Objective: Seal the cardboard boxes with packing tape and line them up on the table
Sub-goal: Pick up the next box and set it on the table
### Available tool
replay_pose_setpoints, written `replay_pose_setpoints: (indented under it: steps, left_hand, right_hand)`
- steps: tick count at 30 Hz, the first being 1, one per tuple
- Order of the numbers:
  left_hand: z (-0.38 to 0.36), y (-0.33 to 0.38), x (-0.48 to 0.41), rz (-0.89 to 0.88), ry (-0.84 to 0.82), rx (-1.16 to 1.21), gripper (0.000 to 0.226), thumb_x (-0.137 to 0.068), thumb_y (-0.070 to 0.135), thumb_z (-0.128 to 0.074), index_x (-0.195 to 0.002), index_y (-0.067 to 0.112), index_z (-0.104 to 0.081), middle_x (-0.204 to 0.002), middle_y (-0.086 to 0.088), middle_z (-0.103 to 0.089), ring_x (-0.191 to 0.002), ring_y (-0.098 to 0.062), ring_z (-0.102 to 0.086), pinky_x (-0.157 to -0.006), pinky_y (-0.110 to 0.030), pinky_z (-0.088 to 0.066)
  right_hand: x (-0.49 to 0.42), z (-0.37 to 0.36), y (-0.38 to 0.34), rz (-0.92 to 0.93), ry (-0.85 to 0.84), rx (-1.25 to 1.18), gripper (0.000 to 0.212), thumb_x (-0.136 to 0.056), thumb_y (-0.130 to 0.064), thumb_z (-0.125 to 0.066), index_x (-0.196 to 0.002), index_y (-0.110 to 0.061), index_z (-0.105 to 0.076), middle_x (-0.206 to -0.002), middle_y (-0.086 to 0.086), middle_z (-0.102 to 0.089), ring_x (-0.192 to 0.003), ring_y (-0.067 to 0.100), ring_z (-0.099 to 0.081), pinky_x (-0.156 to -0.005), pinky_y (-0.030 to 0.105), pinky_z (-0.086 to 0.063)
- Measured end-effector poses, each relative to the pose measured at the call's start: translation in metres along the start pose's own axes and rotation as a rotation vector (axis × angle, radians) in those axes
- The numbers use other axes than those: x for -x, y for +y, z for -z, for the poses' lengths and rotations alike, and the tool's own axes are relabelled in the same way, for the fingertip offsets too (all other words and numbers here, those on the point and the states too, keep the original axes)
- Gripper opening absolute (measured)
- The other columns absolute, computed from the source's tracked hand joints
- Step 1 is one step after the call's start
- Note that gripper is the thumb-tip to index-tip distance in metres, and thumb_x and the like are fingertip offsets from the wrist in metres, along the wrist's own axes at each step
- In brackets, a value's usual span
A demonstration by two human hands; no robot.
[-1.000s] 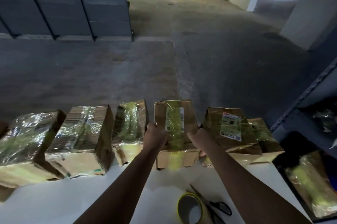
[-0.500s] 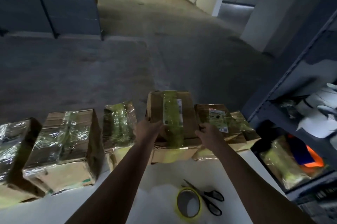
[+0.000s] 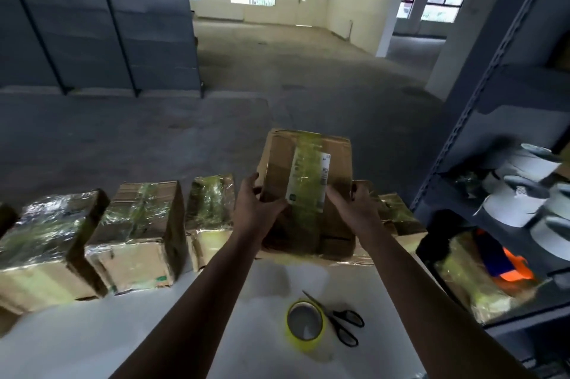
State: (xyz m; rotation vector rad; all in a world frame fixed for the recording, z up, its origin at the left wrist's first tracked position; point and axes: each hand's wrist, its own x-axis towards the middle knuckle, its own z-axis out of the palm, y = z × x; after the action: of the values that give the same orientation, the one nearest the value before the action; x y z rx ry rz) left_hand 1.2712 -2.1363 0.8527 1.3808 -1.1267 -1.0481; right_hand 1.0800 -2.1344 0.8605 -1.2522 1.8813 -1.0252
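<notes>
A brown cardboard box with a yellowish tape strip and a white label (image 3: 308, 162) is being gripped at both sides, with the left hand (image 3: 256, 209) and right hand (image 3: 354, 209) curled round its edges. It is being held tilted at the far right of the white table (image 3: 92, 332). Three tape-wrapped cardboard boxes (image 3: 138, 230) are standing in line to its left. A yellow tape roll (image 3: 305, 324) and black scissors (image 3: 345, 326) are lying unused, near. Sealing is judged largely done; this box is yet to be aligned.
</notes>
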Motion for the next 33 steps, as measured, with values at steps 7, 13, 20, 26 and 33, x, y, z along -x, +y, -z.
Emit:
replay_pose_setpoints:
  steps: [7,13,20,26,33]
  left_hand:
    - [0.017,0.004,0.072,-0.008,0.065,-0.114,0.071,-0.070,0.021,-0.078,-0.133,0.018,-0.046,-0.119,-0.006,-0.059,-0.102,-0.023,-0.060,-0.075,-0.032,-0.054]
    - [0.053,-0.017,0.122,0.014,0.184,-0.212,0.071,-0.067,0.033,-0.080,-0.128,0.021,-0.045,-0.116,-0.005,-0.058,-0.099,-0.023,-0.060,-0.075,-0.034,-0.054]
    - [0.097,-0.042,0.145,0.192,0.221,-0.251,0.068,-0.075,0.032,-0.080,-0.123,0.008,-0.039,-0.103,-0.011,-0.060,-0.089,-0.026,-0.062,-0.070,-0.034,-0.052]
    - [0.135,-0.073,0.143,0.258,0.168,-0.290,0.074,-0.075,0.036,-0.080,-0.126,0.003,-0.038,-0.104,-0.012,-0.057,-0.091,-0.030,-0.061,-0.074,-0.040,-0.054]
    - [0.164,-0.109,0.131,0.352,0.093,-0.327,0.071,-0.072,0.042,-0.081,-0.116,0.008,-0.037,-0.107,-0.014,-0.062,-0.085,-0.026,-0.065,-0.055,-0.029,-0.050]
  right_hand:
    - [0.041,0.011,0.009,0.142,-0.097,0.073,0.060,-0.083,-0.057,-0.062,-0.125,-0.016,-0.049,-0.119,0.005,-0.055,-0.109,0.026,-0.055,-0.083,0.036,-0.047]
    - [0.089,-0.011,0.014,0.160,-0.215,0.083,0.071,-0.087,-0.051,-0.060,-0.139,-0.010,-0.035,-0.128,0.010,-0.055,-0.112,0.030,-0.056,-0.079,0.029,-0.041]
    - [0.118,-0.058,0.019,0.143,-0.302,0.251,0.063,-0.087,-0.053,-0.057,-0.124,-0.003,-0.043,-0.119,0.013,-0.057,-0.105,0.028,-0.058,-0.069,0.027,-0.038]
    - [0.133,-0.103,0.026,0.077,-0.370,0.326,0.060,-0.090,-0.051,-0.053,-0.125,-0.004,-0.044,-0.121,0.013,-0.058,-0.107,0.028,-0.058,-0.075,0.031,-0.044]
    - [0.151,-0.146,0.036,-0.022,-0.368,0.385,0.059,-0.089,-0.048,-0.057,-0.122,0.001,-0.053,-0.119,0.016,-0.062,-0.106,0.029,-0.060,-0.082,0.033,-0.049]
